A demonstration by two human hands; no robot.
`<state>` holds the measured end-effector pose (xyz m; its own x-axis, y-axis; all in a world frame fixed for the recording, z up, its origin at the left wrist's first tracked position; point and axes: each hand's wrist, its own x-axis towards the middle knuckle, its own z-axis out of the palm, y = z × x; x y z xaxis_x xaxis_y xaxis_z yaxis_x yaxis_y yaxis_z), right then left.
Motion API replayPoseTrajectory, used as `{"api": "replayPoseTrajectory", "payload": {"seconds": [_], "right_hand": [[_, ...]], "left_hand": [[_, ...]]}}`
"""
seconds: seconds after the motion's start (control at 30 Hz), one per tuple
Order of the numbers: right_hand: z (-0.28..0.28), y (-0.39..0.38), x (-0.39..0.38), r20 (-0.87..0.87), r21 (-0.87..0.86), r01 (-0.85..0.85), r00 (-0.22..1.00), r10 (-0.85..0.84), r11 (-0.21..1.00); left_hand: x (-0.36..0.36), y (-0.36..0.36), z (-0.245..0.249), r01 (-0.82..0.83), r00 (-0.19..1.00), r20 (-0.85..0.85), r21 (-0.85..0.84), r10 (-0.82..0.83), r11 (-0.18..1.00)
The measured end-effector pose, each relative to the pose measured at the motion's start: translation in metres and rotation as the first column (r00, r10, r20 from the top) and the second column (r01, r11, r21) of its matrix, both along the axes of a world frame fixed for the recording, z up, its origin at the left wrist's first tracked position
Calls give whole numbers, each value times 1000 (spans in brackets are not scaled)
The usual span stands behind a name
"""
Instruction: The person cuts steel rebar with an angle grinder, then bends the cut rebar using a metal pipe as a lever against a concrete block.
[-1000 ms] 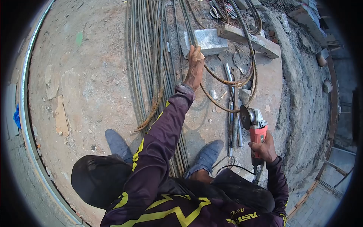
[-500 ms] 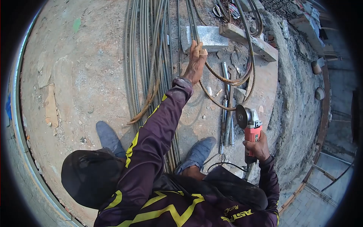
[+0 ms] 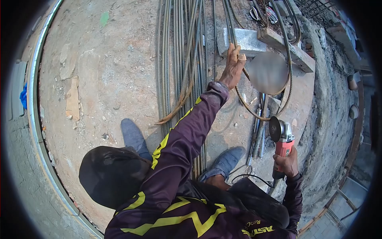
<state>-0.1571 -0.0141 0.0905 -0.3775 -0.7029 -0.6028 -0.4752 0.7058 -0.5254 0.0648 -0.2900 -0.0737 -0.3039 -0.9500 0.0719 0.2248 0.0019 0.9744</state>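
My left hand (image 3: 234,68) reaches forward, its fingers closed around bent lengths of ribbed rebar (image 3: 229,24) beside a pale concrete block (image 3: 250,41). From this hand the bars curve away to the right in loops. Wrapped round the body of a red angle grinder (image 3: 284,148) is my right hand (image 3: 288,162), low on the right. The grinder's disc (image 3: 274,129) points up and forward, close to the lowest rebar loop. A black cord (image 3: 254,175) runs from the tool's rear end. A blurred patch hides part of the loops.
A bundle of long straight rebar (image 3: 169,59) lies on the ground left of my hand. Metal tubes and rods (image 3: 258,133) lie between my shoe (image 3: 223,161) and the grinder. Behind the loops rests a long concrete piece (image 3: 287,50). Flattened cardboard (image 3: 73,99) lies far left.
The whole scene has shifted right in view as the camera turned left. My left hand keeps its hold on the rebar, and the right hand still grips the grinder.
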Motion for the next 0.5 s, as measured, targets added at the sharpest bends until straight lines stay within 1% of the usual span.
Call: {"api": "replayPoseTrajectory", "payload": {"seconds": [0.07, 0.13, 0.2, 0.3, 0.33, 0.43, 0.5], "right_hand": [[-1, 1, -1, -13, 3, 12, 1000, -12, 1000], [2, -3, 2, 12, -2, -5, 1000, 5, 1000], [1, -4, 0, 39, -20, -13, 999, 13, 1000], [-4, -1, -6, 19, -8, -20, 1000, 20, 1000], [7, -8, 3, 24, 15, -25, 999, 25, 1000], [1, -3, -4, 11, -33, -53, 999, 53, 998], [2, -5, -3, 15, -25, -65, 998, 65, 998]], "left_hand": [[0, 0, -1, 0, 1000, 15, -7, 0, 1000], [0, 0, 1, -2, 1000, 9, 4, 2, 1000], [3, 0, 0, -1, 999, 50, -6, 2, 1000], [2, 0, 0, -2, 997, 79, -7, 2, 1000], [3, -1, 0, -1, 997, 82, -7, 2, 1000], [3, 1, 6, 8, 997, 78, 5, -8, 1000], [4, 2, 8, 13, 998, 63, 26, -15, 1000]]}}
